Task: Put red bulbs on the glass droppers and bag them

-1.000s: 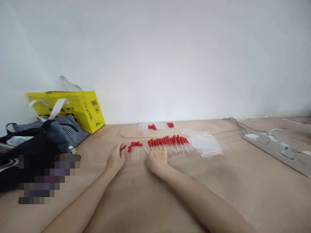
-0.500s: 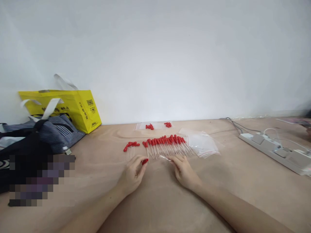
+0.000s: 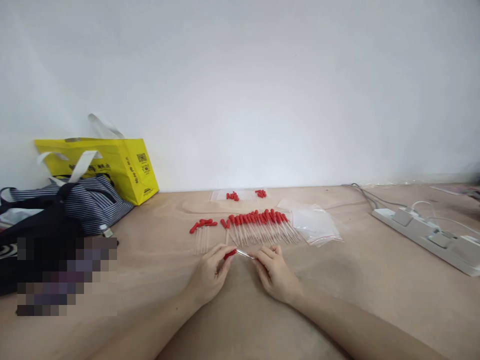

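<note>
My left hand [image 3: 212, 272] is closed on a red rubber bulb [image 3: 230, 254], pinched between thumb and fingers. The fingers of my right hand [image 3: 276, 275] close on a clear glass dropper tube [image 3: 245, 254], whose left end meets the mouth of the bulb. How deep it sits in the bulb I cannot tell. Beyond my hands lies a row of red-bulbed droppers [image 3: 258, 225], their tips pointing toward me. Left of that row, several loose red bulbs [image 3: 204, 223] lie above some bare glass tubes [image 3: 201, 241].
Clear plastic zip bags [image 3: 317, 225] lie right of the row. Another bag [image 3: 245, 195] with red bulbs on it is near the wall. A white power strip [image 3: 423, 240] with cables stands at right. A yellow bag [image 3: 135, 175] and a striped bag [image 3: 93, 207] sit at left.
My right hand has moved left and turned the tube toward my left hand. The bulb and tube, apart before, now meet between my hands.
</note>
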Motion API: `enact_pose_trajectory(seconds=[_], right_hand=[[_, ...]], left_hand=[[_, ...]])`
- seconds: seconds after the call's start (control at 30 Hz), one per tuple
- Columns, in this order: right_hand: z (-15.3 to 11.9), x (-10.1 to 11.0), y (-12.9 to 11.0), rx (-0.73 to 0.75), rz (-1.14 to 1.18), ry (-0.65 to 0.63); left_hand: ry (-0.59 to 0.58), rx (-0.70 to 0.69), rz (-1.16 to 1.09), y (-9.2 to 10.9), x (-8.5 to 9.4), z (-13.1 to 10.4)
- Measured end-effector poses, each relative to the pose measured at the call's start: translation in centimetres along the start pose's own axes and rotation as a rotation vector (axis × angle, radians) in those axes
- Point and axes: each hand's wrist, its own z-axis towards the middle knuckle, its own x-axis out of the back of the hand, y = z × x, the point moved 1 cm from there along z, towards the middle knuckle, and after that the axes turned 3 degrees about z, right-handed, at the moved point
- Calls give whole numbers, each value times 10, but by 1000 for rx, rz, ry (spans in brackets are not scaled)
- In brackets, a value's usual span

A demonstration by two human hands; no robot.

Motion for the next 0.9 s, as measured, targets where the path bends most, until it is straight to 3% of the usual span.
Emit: enact_pose_trajectory(seconds=[0.2, 0.57, 0.9], right_hand=[[0, -2, -4, 38, 44, -51], [3, 15, 0, 133, -217, -103], [1, 9, -7, 89, -95, -83]], left_hand=[[42, 66, -5, -5, -1, -2], [-98, -161, 103, 4, 0, -6], [-80, -271, 216, 8, -1, -7]])
